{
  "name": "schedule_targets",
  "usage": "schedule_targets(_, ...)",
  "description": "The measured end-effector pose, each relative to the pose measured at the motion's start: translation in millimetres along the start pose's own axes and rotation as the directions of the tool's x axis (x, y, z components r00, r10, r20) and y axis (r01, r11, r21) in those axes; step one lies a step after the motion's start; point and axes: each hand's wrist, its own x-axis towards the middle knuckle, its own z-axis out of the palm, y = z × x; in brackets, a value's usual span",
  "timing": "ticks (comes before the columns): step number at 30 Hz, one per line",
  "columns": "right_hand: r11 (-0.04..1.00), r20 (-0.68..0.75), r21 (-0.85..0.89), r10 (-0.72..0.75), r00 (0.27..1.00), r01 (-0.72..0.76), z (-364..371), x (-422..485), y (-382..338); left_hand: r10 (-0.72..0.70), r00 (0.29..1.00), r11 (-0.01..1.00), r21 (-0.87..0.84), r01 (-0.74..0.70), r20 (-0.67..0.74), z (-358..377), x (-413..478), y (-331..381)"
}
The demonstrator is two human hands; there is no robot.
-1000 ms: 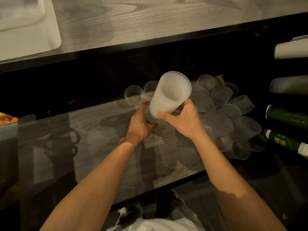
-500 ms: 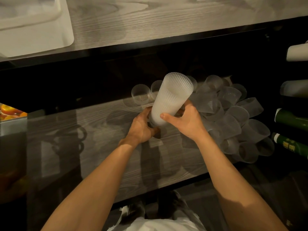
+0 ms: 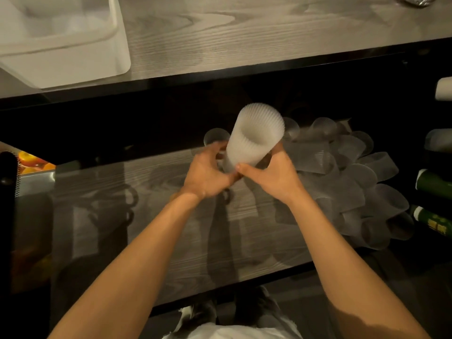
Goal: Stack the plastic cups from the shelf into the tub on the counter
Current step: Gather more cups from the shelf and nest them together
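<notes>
Over the last second the left hand (image 3: 208, 174) has shifted from under the foot of the stack of plastic cups (image 3: 254, 138) to its left flank. The view has swung leftward, so more of the tub (image 3: 73, 64) now shows, while the stack has kept its place between the hands.

The left hand, blurred by motion, curls its fingers round the lower left side of the stack, with its thumb on the near side. The right hand (image 3: 276, 174) grasps the lower right side, thumb laid across the near face and fingers wrapped behind. The stack leans, its open mouth turned up toward the viewer and its foot hidden between the hands. It is held over the shelf (image 3: 171, 216); whether the foot touches the shelf cannot be told.

Just left of the stack and farther back stands a single clear cup (image 3: 215, 138). To the right, a heap of loose cups (image 3: 342, 172) lies tumbled over the right part of the shelf, not yet nested.

Well apart, at the far left, the white tub rests on the pale wood-grain counter (image 3: 244, 33) above the shelf. Whether it holds any cups cannot be seen. Green-labelled rolls (image 3: 433, 182) lie at the right edge.

Judgement: the two-handed hold suggests the stack is being readied for the lift to the tub. With the heap unsorted, much of the task remains.
</notes>
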Motion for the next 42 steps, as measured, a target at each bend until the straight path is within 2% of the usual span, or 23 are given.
schedule_targets(3,0.997,-0.021,0.039,-0.066,0.998,0.066,1,21,-22,0.117,0.987,0.993,-0.009,-0.119,-0.113,-29,13,17)
schedule_targets(9,0.993,-0.021,0.041,-0.109,0.994,0.109,28,48,-28,0.032,0.975,0.999,-0.006,-0.035,-0.218,-40,23,13)
schedule_targets(11,0.996,-0.010,0.021,-0.081,0.997,0.081,36,51,-26,-0.002,0.974,1.000,0.002,0.003,-0.228,-38,23,8)
schedule_targets(17,1.000,0.056,-0.013,-0.002,0.998,0.002,42,47,-17,-0.081,0.979,0.996,-0.044,0.074,-0.188,-27,20,-7)
schedule_targets(23,0.991,0.129,-0.109,0.085,0.988,-0.071,44,39,-6,-0.172,0.983,0.984,-0.061,0.168,-0.067,-21,8,-22)
schedule_targets(27,0.988,0.128,-0.124,0.109,0.986,-0.093,47,34,-5,-0.206,0.978,0.977,-0.056,0.204,-0.043,-18,2,-24)
schedule_targets(34,0.981,0.187,-0.188,0.089,0.978,-0.053,41,34,-20,-0.198,0.980,0.979,0.041,0.197,0.008,-28,-3,-18)
schedule_targets(39,0.990,0.200,-0.136,-0.003,0.980,0.030,33,27,-44,-0.170,0.985,0.980,0.096,0.173,-0.036,-49,-10,-1)
schedule_targets(42,0.979,0.218,-0.177,-0.057,0.974,0.097,25,25,-58,-0.146,0.989,0.976,0.164,0.142,0.012,-69,-14,11)
